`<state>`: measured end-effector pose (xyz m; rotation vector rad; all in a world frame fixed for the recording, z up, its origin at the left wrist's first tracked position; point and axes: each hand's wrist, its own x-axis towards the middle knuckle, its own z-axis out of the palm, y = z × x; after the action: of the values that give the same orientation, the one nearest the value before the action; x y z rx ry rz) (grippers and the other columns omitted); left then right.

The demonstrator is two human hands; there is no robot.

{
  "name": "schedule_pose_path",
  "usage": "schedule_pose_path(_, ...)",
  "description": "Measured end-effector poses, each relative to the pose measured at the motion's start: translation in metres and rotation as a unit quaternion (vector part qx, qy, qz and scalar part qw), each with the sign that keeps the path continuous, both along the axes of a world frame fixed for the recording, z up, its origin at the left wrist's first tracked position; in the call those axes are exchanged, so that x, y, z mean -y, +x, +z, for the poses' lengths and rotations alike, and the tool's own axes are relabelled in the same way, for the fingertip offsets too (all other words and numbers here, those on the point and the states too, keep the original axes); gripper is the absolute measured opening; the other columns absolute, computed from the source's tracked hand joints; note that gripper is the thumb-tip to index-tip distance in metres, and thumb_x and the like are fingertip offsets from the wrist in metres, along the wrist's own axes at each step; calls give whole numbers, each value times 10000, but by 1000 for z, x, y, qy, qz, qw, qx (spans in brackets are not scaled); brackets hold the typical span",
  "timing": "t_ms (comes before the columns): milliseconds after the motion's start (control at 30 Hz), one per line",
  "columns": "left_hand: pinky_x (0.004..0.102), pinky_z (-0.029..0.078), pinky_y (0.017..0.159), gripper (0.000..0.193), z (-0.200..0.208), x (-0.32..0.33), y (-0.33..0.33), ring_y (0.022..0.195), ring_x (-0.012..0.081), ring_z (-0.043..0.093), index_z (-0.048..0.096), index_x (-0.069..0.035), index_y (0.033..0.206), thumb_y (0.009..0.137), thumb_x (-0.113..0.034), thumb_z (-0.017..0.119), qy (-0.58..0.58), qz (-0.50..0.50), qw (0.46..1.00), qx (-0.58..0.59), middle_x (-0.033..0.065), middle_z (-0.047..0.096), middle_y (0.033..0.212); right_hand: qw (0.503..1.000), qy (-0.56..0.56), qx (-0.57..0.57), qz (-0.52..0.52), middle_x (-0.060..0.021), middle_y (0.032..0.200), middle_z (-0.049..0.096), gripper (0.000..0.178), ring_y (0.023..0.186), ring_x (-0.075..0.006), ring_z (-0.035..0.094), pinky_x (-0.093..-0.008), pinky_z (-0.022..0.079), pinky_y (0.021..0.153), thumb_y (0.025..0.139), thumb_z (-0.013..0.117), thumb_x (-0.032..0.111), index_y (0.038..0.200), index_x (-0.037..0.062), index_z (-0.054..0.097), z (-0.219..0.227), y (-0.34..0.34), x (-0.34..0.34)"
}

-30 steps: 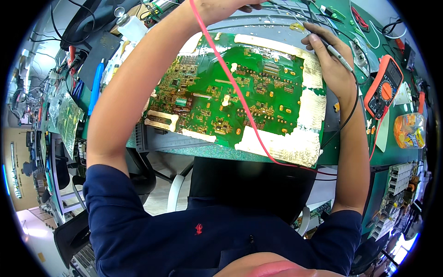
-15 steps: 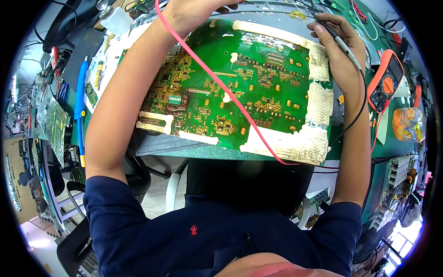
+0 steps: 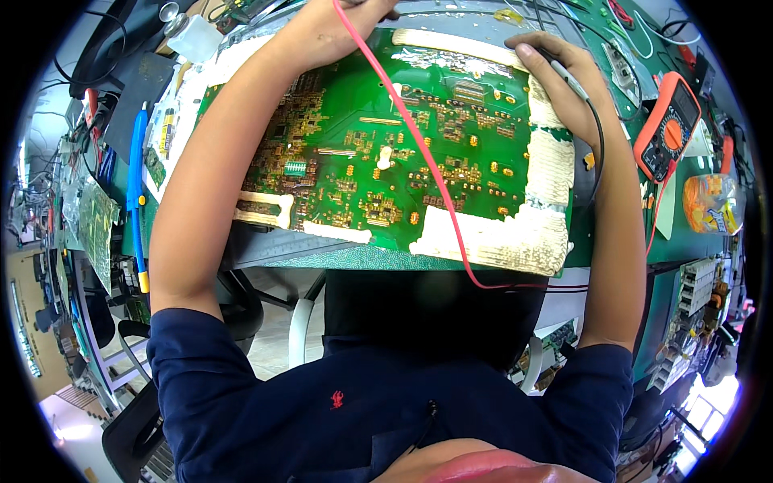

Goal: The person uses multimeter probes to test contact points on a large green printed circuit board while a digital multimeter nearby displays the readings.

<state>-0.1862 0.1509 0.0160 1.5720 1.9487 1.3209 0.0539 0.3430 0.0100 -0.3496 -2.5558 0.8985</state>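
Note:
A large green circuit board lies on the bench in front of me, thick with gold-coloured parts and bordered by cream padding strips. My left hand is over its far left edge, fingers closed and partly cut off by the picture's top. A red test lead rises to this hand and sags across the board; its probe end is hidden. At the far right corner my right hand has a slim black-and-grey test probe between thumb and fingers. Its fingertips touch or overlap the padded edge; the probe's tip cannot be seen.
An orange multimeter stands on the bench to the right, beside an orange plastic packet. A blue pen-like tool with a yellow end lies to the left. A clear bottle stands at the back left.
My right hand has moved left and nearer, its fingers coming to the board's far right corner with the probe. My left hand has shifted slightly up. The view has shifted a little.

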Motion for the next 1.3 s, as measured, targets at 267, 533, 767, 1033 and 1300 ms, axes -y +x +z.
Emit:
schedule_pose_path(267,350,490,960,436,3,2,8,1066,273,665,685,25,1173,1031,-366,557,-104,-60,971,-208,175,717,1106,998,31,-33,39,-96,1070,717,337,1018,-177,644,-304,474,931,1023,574,349,1157,75,717,-5,-2,-4)
schedule_pose_path(533,358,508,919,447,-3,-1,12,1026,286,680,684,41,1157,1022,-371,572,-91,-6,965,-247,194,720,1070,999,-5,-31,-35,-100,1043,722,376,907,-168,679,-289,515,850,1040,537,352,1193,47,694,-1,6,-19)
schedule_pose_path(767,359,510,912,490,6,1,14,998,285,689,690,60,1123,1005,-406,593,-105,-12,970,-217,198,729,1041,997,23,-59,-50,-100,1064,724,391,917,-174,685,-301,524,858,1041,532,351,1186,24,691,-11,3,-35)
schedule_pose_path(1033,352,497,942,513,9,2,17,1032,261,691,700,49,1133,982,-435,623,-89,43,968,-231,188,739,1050,994,30,-87,-56,-120,1033,726,458,892,-171,693,-314,532,849,1046,512,404,1188,3,681,-21,1,-53)
schedule_pose_path(1300,381,525,863,469,-6,1,8,947,325,714,716,6,1109,991,-433,597,-70,5,972,-226,201,735,994,954,-283,-42,-91,-66,804,645,402,657,-97,568,-257,456,566,1044,553,339,1224,-13,625,1,5,-40)
